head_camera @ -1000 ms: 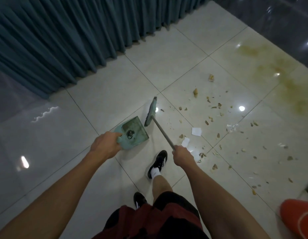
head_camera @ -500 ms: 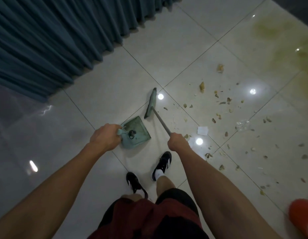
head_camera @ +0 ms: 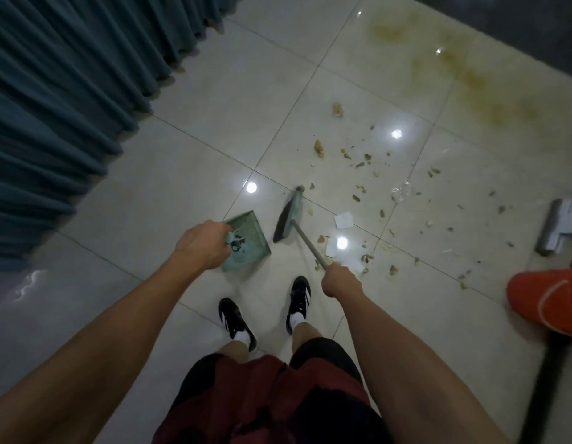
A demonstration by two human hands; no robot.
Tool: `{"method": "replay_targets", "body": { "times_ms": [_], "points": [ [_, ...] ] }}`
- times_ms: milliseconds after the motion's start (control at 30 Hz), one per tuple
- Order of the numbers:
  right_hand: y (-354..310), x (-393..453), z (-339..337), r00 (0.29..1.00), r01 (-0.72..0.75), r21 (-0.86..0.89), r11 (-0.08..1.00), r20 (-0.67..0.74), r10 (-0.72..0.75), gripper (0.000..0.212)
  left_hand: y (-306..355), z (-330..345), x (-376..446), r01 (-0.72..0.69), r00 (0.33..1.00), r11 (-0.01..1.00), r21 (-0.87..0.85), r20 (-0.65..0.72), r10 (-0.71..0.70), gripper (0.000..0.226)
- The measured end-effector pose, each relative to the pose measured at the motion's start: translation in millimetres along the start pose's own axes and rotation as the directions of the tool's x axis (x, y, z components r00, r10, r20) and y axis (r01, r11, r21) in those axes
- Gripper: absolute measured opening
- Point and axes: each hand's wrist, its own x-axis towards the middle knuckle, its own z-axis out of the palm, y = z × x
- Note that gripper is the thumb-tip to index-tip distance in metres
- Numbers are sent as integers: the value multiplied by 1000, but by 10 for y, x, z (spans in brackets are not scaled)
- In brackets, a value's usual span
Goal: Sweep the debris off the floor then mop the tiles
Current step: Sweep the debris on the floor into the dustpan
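My left hand (head_camera: 203, 244) grips the handle of a green dustpan (head_camera: 251, 236), which hangs just above the pale tiles. My right hand (head_camera: 339, 281) grips the grey stick of a small broom; its green head (head_camera: 288, 216) stands right beside the pan's open edge. Brown crumbs and scraps of debris (head_camera: 361, 161) lie scattered to the right of the broom. Among them are white paper pieces (head_camera: 344, 219) and a bit of clear plastic (head_camera: 401, 190). A yellow-brown stain (head_camera: 470, 75) smears the tiles at the far right.
A teal curtain (head_camera: 70, 75) hangs along the left. A grey mop head (head_camera: 558, 232) rests on the floor at the right edge, with an orange bucket (head_camera: 547, 299) below it. My two black shoes (head_camera: 265, 312) stand just behind the dustpan and broom.
The view has swung right, bringing the mop head and more of the orange bucket into sight. The broom head has swung round to the dustpan's right side. My left foot has stepped beside my right.
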Motion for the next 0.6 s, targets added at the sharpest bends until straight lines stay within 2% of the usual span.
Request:
{"method": "replay_targets", "body": {
  "times_ms": [133,333,600],
  "points": [
    [24,-196,162,995,-99,59,993,-12,100,32,-103,15,29,-85,996,996,18,-22,85,23],
    [-52,-449,319,980,-165,114,980,-94,176,31,-215,-43,34,-199,978,979,53,-58,202,28],
    [-306,-713,405,973,-151,218,964,-137,183,33,-410,-268,67,-252,958,964,83,-116,261,28]
  ]
}}
